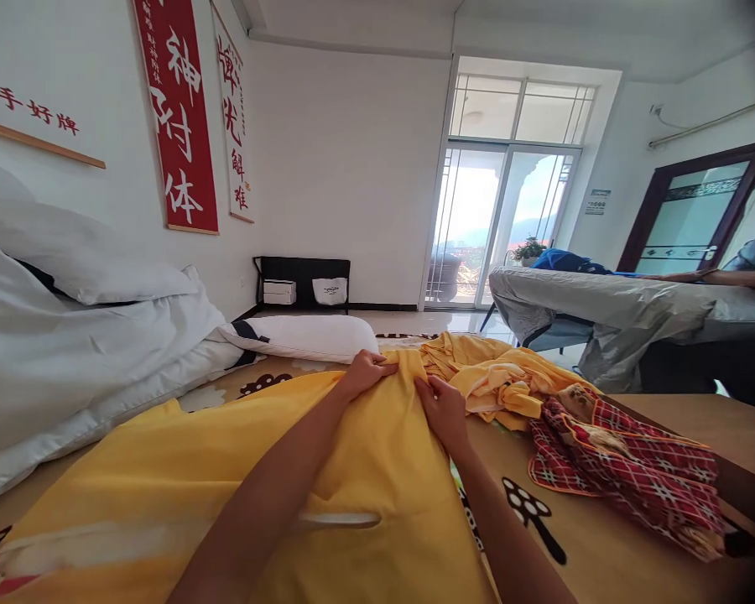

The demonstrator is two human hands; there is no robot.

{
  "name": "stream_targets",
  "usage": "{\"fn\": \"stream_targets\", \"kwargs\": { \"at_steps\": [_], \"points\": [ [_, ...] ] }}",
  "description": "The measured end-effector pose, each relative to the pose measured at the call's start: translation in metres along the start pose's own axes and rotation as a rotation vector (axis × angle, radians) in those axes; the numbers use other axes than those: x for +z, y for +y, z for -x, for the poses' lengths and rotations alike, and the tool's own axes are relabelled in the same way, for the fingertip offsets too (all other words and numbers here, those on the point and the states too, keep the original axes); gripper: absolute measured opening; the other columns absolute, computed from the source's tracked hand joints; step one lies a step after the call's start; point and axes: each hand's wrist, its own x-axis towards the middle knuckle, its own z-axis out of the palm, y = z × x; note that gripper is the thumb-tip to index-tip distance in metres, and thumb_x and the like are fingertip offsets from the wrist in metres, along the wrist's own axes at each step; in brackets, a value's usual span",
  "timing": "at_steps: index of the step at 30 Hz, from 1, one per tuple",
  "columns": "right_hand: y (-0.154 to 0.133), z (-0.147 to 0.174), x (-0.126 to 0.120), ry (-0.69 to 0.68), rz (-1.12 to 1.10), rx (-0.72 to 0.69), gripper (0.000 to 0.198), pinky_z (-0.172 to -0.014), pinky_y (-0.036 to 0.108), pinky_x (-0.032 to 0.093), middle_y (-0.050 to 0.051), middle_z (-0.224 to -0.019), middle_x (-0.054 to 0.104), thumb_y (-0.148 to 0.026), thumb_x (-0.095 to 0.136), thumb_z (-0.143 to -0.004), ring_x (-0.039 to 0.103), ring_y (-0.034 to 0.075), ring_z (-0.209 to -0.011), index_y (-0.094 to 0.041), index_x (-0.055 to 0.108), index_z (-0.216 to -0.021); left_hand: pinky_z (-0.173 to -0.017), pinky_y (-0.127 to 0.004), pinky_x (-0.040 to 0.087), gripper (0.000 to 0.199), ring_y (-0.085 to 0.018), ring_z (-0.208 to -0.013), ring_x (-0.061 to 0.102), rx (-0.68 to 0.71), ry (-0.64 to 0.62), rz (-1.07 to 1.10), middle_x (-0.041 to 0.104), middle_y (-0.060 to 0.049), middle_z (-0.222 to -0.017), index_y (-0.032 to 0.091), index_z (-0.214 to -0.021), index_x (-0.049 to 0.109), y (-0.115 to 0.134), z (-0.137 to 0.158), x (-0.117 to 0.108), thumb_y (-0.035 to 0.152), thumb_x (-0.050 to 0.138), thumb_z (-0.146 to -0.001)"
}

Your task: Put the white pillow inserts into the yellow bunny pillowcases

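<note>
Both your hands are on the yellow cloth (377,453): left hand (366,373) pinching the gathered far part, right hand (444,407) pinching just to the right of it. Cloth spreads toward you and out left, with a slit in it between your forearms. Under it: tan patterned covering (595,524). Bunched yellow fabric (471,356) just past your right hand; red plaid cloth (629,470) crumpled to the right of that. White pillow (315,337) beyond your left hand, white bedding (88,369) heaped far left. Back right, a surface (597,289) under grey sheeting, another person's arm (723,277) over it. Glass door (503,218) behind.
</note>
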Motion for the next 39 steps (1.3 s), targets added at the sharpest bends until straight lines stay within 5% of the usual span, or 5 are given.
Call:
{"fn": "stream_targets", "kwargs": {
  "at_steps": [15,26,30,35,39],
  "points": [
    [0.026,0.035,-0.02,-0.237,0.004,0.067,0.051,-0.05,0.022,0.038,-0.001,-0.058,0.052,-0.068,0.056,-0.071,0.045,0.012,-0.057,-0.019,0.055,-0.061,-0.075,-0.025,0.044,0.032,-0.016,-0.078,0.058,-0.008,0.097,0.087,0.063,-0.002,-0.074,0.011,-0.08,0.069,0.003,0.002,0.006,0.042,0.065,-0.072],
    [-0.028,-0.016,-0.007,-0.337,-0.389,0.448,0.032,-0.058,0.035,0.055,0.007,-0.072,0.071,-0.049,0.073,-0.065,0.067,0.025,-0.067,-0.02,0.071,-0.079,-0.076,-0.029,0.047,0.046,-0.022,-0.089,0.062,-0.06,-0.106,0.091,0.069,-0.007,-0.097,0.013,-0.107,0.065,0.01,0.014,-0.014,0.037,0.07,-0.068],
    [-0.034,-0.013,0.009,-0.36,-0.383,0.438,0.035,-0.059,0.034,0.055,0.007,-0.075,0.073,-0.038,0.082,-0.055,0.068,0.026,-0.068,-0.018,0.07,-0.082,-0.086,-0.032,0.046,0.059,-0.024,-0.101,0.059,0.036,-0.151,0.024,0.063,-0.011,-0.113,0.014,-0.12,0.058,0.008,0.018,-0.021,0.034,0.073,-0.067],
    [-0.028,-0.009,0.01,-0.3,-0.392,0.437,0.039,-0.058,0.034,0.054,0.008,-0.073,0.072,-0.043,0.082,-0.052,0.067,0.025,-0.066,-0.016,0.068,-0.075,-0.098,-0.039,0.04,0.049,-0.024,-0.113,0.051,0.306,0.239,-0.369,0.055,-0.012,-0.121,0.016,-0.123,0.052,-0.002,0.044,-0.011,0.026,0.065,-0.077],
    [-0.021,-0.011,0.014,-0.212,-0.38,0.424,0.038,-0.055,0.03,0.051,0.006,-0.07,0.071,-0.046,0.082,-0.052,0.064,0.02,-0.061,-0.015,0.068,-0.07,-0.097,-0.039,0.038,0.024,-0.022,-0.106,0.054,0.568,0.102,-0.649,0.063,-0.007,-0.109,0.02,-0.108,0.063,-0.008,0.064,-0.003,0.029,0.056,-0.088]
  ]
}}
